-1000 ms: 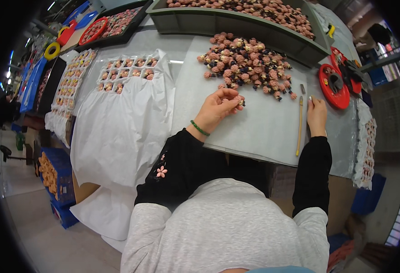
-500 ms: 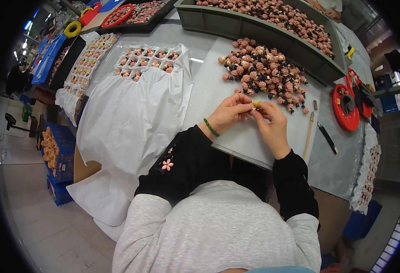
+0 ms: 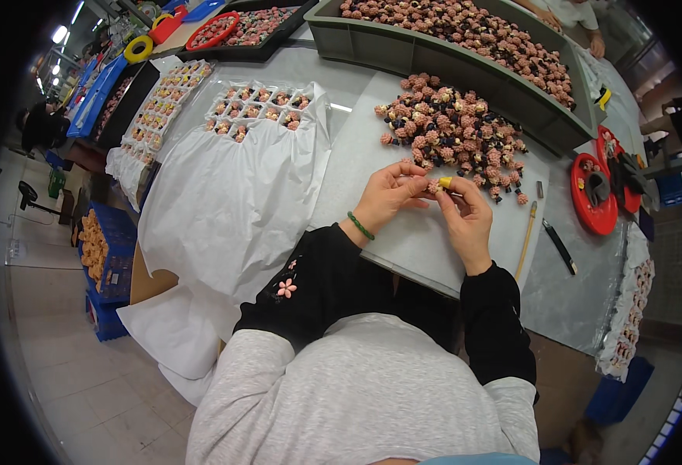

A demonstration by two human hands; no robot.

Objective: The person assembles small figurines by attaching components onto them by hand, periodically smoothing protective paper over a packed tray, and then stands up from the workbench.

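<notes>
Between both hands, over the white work sheet (image 3: 341,182), is a small pink, knobbly-headed figurine (image 3: 434,187). My left hand (image 3: 384,200), with a green bead bracelet at the wrist, pinches it between thumb and fingertips. My right hand (image 3: 467,223) grips it from the other side; a yellow wrap (image 3: 445,182) covers one fingertip. The fingers hide most of the figurine's lower part. Just beyond the hands lies a loose pile of similar pink and dark figurines (image 3: 457,132).
A long grey bin (image 3: 442,66) full of figurines stands behind the pile. To the left, white film (image 3: 209,190) partly covers a compartment tray (image 3: 319,97). A brush (image 3: 526,240), a black pen-like tool (image 3: 559,246) and red dishes (image 3: 595,209) lie right. Another person's hand (image 3: 596,44) shows far right.
The figurine has turned in my fingers, and its pink knobbly part now shows. My right hand has shifted slightly. The whole view has tilted a little.
</notes>
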